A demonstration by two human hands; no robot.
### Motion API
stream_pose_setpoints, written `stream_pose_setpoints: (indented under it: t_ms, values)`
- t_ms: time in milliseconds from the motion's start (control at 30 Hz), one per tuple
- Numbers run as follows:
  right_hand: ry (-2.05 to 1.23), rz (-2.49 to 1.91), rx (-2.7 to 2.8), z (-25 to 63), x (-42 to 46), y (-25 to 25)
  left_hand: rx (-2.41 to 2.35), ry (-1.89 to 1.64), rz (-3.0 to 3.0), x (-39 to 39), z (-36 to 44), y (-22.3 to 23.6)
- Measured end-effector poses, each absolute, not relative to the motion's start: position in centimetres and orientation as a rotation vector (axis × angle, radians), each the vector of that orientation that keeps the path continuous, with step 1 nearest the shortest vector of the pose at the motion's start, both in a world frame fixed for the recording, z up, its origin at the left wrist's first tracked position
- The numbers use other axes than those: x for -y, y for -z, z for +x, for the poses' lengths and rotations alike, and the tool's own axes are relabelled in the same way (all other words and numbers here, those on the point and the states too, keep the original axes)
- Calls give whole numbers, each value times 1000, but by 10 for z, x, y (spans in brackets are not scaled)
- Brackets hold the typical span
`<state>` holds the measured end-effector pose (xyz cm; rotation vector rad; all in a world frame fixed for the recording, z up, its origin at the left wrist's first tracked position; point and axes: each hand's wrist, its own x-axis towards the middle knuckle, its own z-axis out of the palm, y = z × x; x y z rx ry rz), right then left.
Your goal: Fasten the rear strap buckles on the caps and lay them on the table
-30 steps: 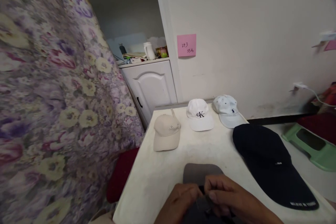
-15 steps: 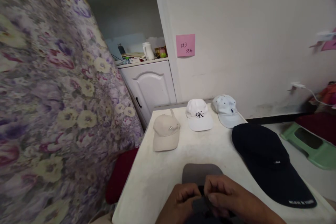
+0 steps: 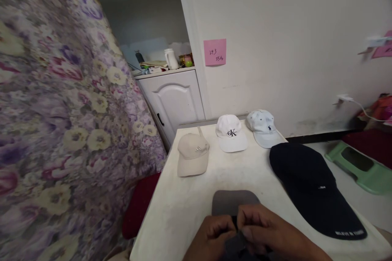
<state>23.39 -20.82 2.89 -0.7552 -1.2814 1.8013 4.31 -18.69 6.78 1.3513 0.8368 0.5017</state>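
1. Nearest, the left hand and right hand meet at the table's near edge, fingers bent and pinching dark fabric of a grey cap; the exact pinch point is hidden.
2. The grey cap lies under and between the hands, its brim pointing to the far side. It looks light, not fragile and hardly slippery: the crown probably soft, the brim stiffer. The brim or the crown's lower edge should give the surest hold.
3. To the right on the table lies a long-brimmed navy cap.
4. Farther left sits a beige cap; beyond it, a white cap and, at the far right, a pale blue cap.
5. Farthest, a white cabinet has its door closed, contents hidden; on top stands a white jug, its inside not visible.
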Motion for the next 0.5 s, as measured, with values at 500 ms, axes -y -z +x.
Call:
stream_pose_setpoints:
  t_ms: [500]
  values:
    - [-1766, -795, 1315, 231, 206, -31, -945, -517, 1484, 186, 40, -55]
